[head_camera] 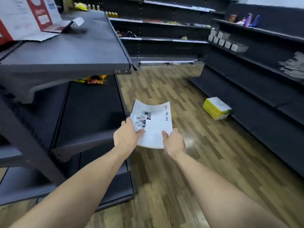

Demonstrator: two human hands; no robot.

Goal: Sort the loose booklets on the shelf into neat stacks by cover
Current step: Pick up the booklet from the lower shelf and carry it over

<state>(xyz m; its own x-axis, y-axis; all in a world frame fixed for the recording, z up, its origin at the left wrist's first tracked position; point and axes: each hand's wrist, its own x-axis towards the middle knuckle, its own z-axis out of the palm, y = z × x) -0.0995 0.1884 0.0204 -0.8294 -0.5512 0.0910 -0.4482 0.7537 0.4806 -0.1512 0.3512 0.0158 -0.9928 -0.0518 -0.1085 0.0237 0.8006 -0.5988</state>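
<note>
A thin stack of white booklets (153,120), its top cover bearing black lettering and a small grey photo, is held out over the wooden floor beside the end of a dark shelf unit (92,102). My left hand (125,134) grips its near left corner, thumb on the cover. On the near right edge, my right hand (173,142) holds it with the thumb on top. The far edge of the booklets curls upward. Another stack of pale printed sheets (292,66) lies on the right-hand shelving.
A flattened red-and-white carton (28,17) lies on the top shelf (69,51) at left. Snack bags (96,79) sit on the shelf below. A yellow-and-white box (217,108) rests on the floor by the right shelving, which carries small grey boxes (228,41).
</note>
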